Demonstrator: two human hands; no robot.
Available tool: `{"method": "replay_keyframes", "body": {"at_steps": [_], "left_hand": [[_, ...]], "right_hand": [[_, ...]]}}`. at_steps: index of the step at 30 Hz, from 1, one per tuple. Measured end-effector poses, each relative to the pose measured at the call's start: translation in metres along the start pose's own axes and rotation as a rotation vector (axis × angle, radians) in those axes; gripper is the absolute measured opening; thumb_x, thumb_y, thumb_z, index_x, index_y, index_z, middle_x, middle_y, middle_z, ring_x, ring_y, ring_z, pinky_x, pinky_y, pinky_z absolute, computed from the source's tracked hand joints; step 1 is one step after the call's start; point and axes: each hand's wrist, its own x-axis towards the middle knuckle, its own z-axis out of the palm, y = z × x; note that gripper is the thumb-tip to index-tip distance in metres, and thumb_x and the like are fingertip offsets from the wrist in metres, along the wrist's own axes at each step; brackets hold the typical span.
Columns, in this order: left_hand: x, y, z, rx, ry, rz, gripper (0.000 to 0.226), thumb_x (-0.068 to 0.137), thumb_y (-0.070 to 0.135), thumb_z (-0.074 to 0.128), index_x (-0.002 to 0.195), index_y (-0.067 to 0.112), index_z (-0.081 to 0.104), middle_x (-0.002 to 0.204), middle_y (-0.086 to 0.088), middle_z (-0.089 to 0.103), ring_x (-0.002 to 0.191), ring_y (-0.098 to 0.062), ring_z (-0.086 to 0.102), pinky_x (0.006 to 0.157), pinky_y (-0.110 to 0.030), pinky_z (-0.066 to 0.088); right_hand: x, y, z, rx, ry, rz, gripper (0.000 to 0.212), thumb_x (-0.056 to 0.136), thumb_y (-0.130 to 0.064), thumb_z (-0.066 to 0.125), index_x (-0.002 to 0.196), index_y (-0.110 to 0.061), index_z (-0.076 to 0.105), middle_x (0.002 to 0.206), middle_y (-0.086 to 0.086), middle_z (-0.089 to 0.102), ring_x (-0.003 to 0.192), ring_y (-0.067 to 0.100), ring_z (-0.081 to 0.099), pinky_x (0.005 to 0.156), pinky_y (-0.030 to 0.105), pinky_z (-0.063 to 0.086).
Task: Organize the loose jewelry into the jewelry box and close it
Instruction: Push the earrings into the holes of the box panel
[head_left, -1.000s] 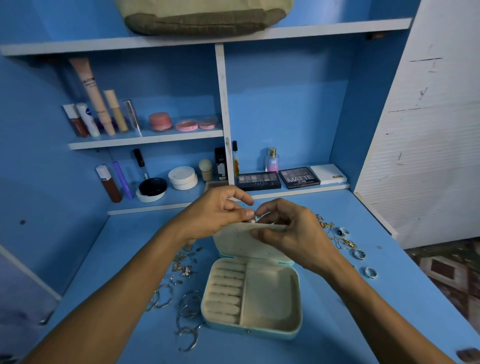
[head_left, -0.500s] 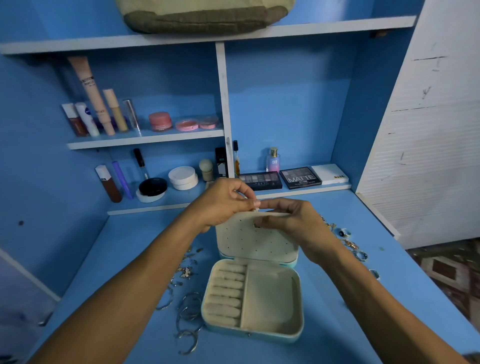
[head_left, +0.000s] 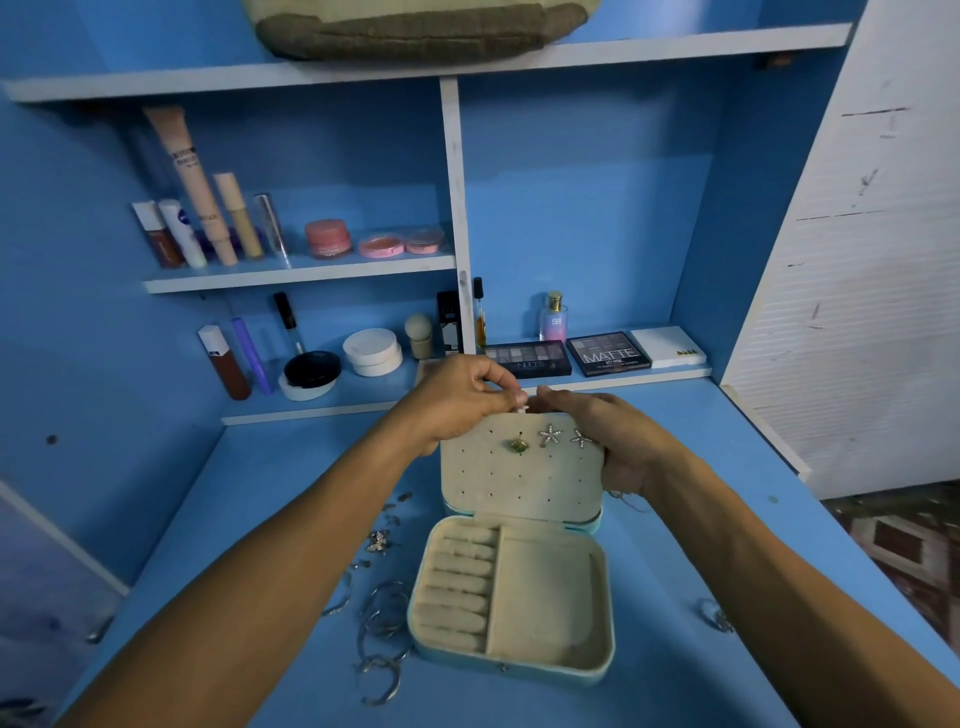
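Observation:
A pale blue jewelry box (head_left: 511, 662) lies open on the blue desk, its cream lid panel (head_left: 519, 486) standing upright. In the panel's top row sit a green earring (head_left: 518, 446) and two star earrings (head_left: 549, 434). My left hand (head_left: 457, 400) pinches a small pale piece (head_left: 521, 409) at the lid's top edge. My right hand (head_left: 608, 434) grips the lid's top right corner, partly covering the second star. Loose hoops and earrings (head_left: 382, 618) lie left of the box. A ring (head_left: 714, 616) shows beside my right forearm.
Behind the box a low shelf holds eyeshadow palettes (head_left: 608, 354), a perfume bottle (head_left: 554, 318), compacts and tubes. More cosmetics stand on the upper left shelf (head_left: 291, 275). A white panel (head_left: 857, 312) borders the desk on the right.
The lid now stands more upright and both hands have moved up and away with it. The three earrings on the panel have come into view.

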Motion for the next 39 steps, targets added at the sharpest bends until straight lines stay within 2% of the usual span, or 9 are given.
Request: {"method": "replay_keyframes", "body": {"at_steps": [3, 7, 18, 22, 27, 32, 34, 37, 39], "left_hand": [[0.007, 0.000, -0.007, -0.012, -0.076, -0.057, 0.024, 0.087, 0.028, 0.078, 0.105, 0.020, 0.065, 0.107, -0.012, 0.074, 0.106, -0.018, 0.068, 0.094, -0.031, 0.050], [0.012, -0.001, -0.011, -0.062, -0.127, -0.089, 0.026, 0.087, 0.022, 0.077, 0.108, 0.015, 0.063, 0.117, -0.020, 0.070, 0.119, -0.029, 0.063, 0.107, -0.039, 0.047], [0.018, -0.001, -0.015, -0.079, -0.225, -0.095, 0.028, 0.090, 0.018, 0.073, 0.114, 0.012, 0.060, 0.107, -0.005, 0.068, 0.097, -0.007, 0.062, 0.079, -0.011, 0.048], [0.020, -0.005, -0.013, -0.079, -0.195, -0.090, 0.029, 0.086, 0.026, 0.077, 0.108, 0.014, 0.063, 0.114, -0.011, 0.067, 0.106, -0.016, 0.062, 0.095, -0.029, 0.050], [0.016, -0.005, -0.010, -0.127, -0.167, -0.076, 0.044, 0.071, 0.040, 0.078, 0.102, 0.014, 0.063, 0.116, -0.017, 0.070, 0.109, -0.021, 0.063, 0.105, -0.040, 0.047], [0.011, -0.003, -0.008, -0.075, -0.179, -0.044, 0.042, 0.088, 0.048, 0.064, 0.112, 0.014, 0.061, 0.096, 0.000, 0.073, 0.097, -0.009, 0.066, 0.104, -0.035, 0.048], [0.006, 0.000, -0.013, -0.042, -0.229, -0.023, 0.055, 0.078, 0.052, 0.066, 0.116, 0.013, 0.061, 0.100, 0.001, 0.073, 0.101, -0.008, 0.065, 0.099, -0.028, 0.048], [0.001, 0.000, -0.022, 0.010, -0.355, -0.008, 0.059, 0.070, 0.034, 0.082, 0.120, 0.013, 0.058, 0.105, -0.009, 0.074, 0.094, -0.009, 0.068, 0.088, -0.024, 0.051], [0.000, -0.002, -0.025, 0.070, -0.363, 0.005, 0.056, 0.071, 0.021, 0.089, 0.118, 0.015, 0.060, 0.109, -0.011, 0.073, 0.090, -0.011, 0.069, 0.083, -0.027, 0.054]], "right_hand": [[0.006, -0.005, -0.005, 0.079, -0.102, 0.134, 0.028, 0.093, -0.039, 0.065, 0.099, -0.013, 0.074, 0.090, 0.011, 0.074, 0.073, 0.025, 0.067, 0.074, 0.035, 0.054], [0.015, -0.007, -0.011, 0.091, -0.186, 0.170, 0.038, 0.080, -0.022, 0.075, 0.116, -0.009, 0.071, 0.102, 0.014, 0.072, 0.082, 0.026, 0.067, 0.078, 0.037, 0.057], [0.035, -0.009, -0.023, 0.096, -0.369, 0.199, 0.042, 0.080, -0.015, 0.076, 0.121, -0.007, 0.068, 0.108, 0.016, 0.072, 0.085, 0.027, 0.071, 0.079, 0.038, 0.060], [0.043, -0.005, -0.024, 0.101, -0.471, 0.190, 0.064, 0.056, -0.016, 0.096, 0.115, -0.011, 0.073, 0.110, 0.016, 0.071, 0.089, 0.028, 0.071, 0.082, 0.040, 0.059], [0.046, -0.003, -0.022, 0.125, -0.470, 0.155, 0.055, 0.044, -0.016, 0.100, 0.094, -0.010, 0.079, 0.095, 0.015, 0.075, 0.078, 0.025, 0.074, 0.069, 0.035, 0.061], [0.050, 0.000, -0.023, 0.113, -0.462, 0.160, 0.072, 0.047, -0.024, 0.100, 0.112, -0.009, 0.073, 0.107, 0.016, 0.072, 0.086, 0.026, 0.071, 0.077, 0.036, 0.060], [0.049, 0.001, -0.023, 0.111, -0.435, 0.164, 0.061, 0.053, -0.022, 0.096, 0.109, -0.008, 0.074, 0.105, 0.016, 0.072, 0.085, 0.026, 0.071, 0.077, 0.037, 0.061], [0.043, 0.000, -0.022, 0.104, -0.391, 0.164, 0.019, 0.078, -0.020, 0.075, 0.094, -0.010, 0.077, 0.097, 0.015, 0.074, 0.080, 0.025, 0.071, 0.076, 0.035, 0.060], [0.043, 0.001, -0.022, 0.085, -0.377, 0.157, 0.017, 0.084, -0.018, 0.065, 0.090, -0.011, 0.078, 0.096, 0.015, 0.074, 0.080, 0.024, 0.071, 0.074, 0.035, 0.060]]}}
